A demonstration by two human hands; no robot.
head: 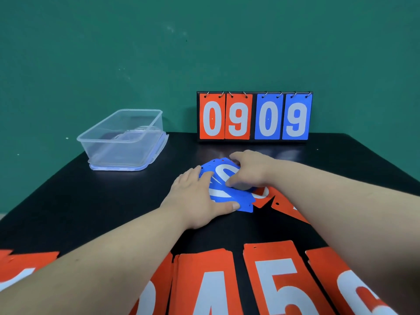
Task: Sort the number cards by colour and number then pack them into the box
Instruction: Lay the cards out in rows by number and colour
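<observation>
Green wall (113,42) fills the upper half of the head view. Black table (109,201) below it.

Near edge of table: row of orange number cards, face up, side by side. The "4" (204,280) and "5" (279,280) are fully legible. The cards flanking them are cut off by the forearms and the frame edge.

Back of table, against the wall: flip scoreboard (254,117), upright, reading 0 9 in orange and 0 9 in blue, cards hung on rings.

Back left: clear plastic box (118,153), open, standing on its lid (136,168), well apart from the cards.

Centre: fanned pile of blue cards (241,201), lying on the table between both hands, not in the box.

Left hand (193,196): laid flat against the pile's left side, fingers nearly straight, thumb stretched along the near edge and pressing on it. No closed grip seen.

Right hand (250,169): fingers curled over the far edge of the pile, thumb down on the top card's face, pinching the upper blue cards.

Loose orange cards (284,208): overlapping heap just right of the blue pile, partly under the right forearm.
</observation>
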